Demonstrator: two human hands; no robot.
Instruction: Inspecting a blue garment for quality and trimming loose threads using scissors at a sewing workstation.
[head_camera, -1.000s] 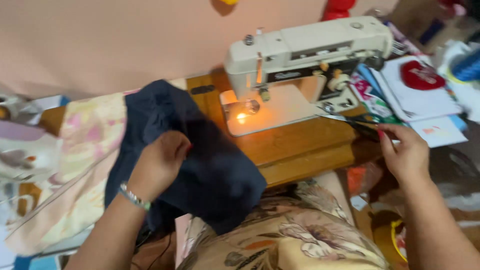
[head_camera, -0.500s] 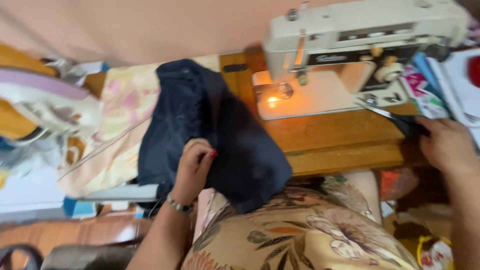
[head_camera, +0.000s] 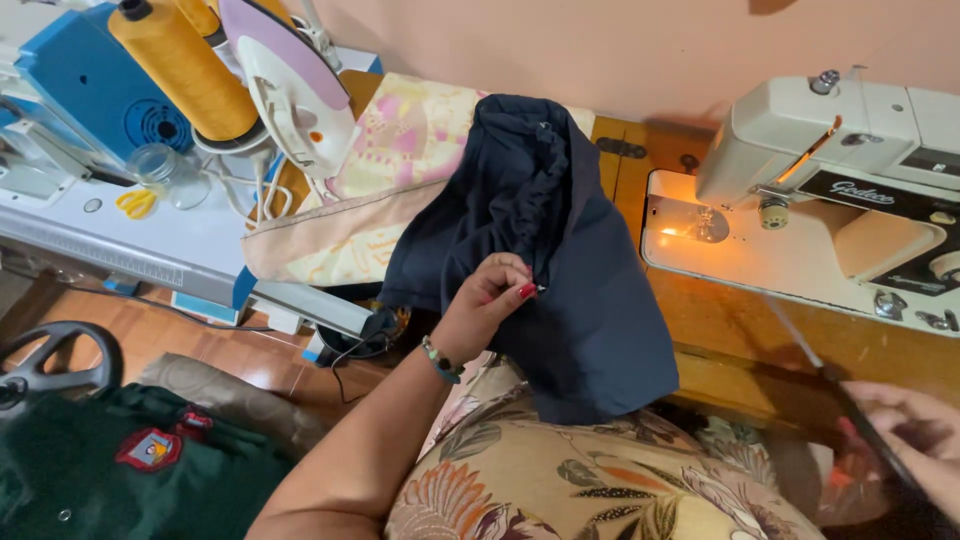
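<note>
A dark navy garment (head_camera: 560, 250) lies draped over the wooden sewing table (head_camera: 740, 330) and hangs down toward my lap. My left hand (head_camera: 485, 305) pinches the fabric near its gathered seam, fingertips pressed together on the cloth. My right hand (head_camera: 905, 435), blurred at the lower right, grips long dark scissors (head_camera: 810, 350) whose blades point up and left over the table edge. A cream sewing machine (head_camera: 850, 170) with its lamp lit stands at the upper right, apart from both hands.
A floral cloth (head_camera: 390, 150) lies under the garment at the left. A clothes iron (head_camera: 290, 85), a large yellow thread cone (head_camera: 180, 65), a glass jar (head_camera: 165, 170) and a blue-white machine (head_camera: 90, 110) stand at the upper left. A green garment (head_camera: 130, 480) lies lower left.
The view has swung left and closer. My left hand has gone from resting flat on the navy garment to pinching it. My right hand has lifted scissors from beside the machine toward the lower right.
</note>
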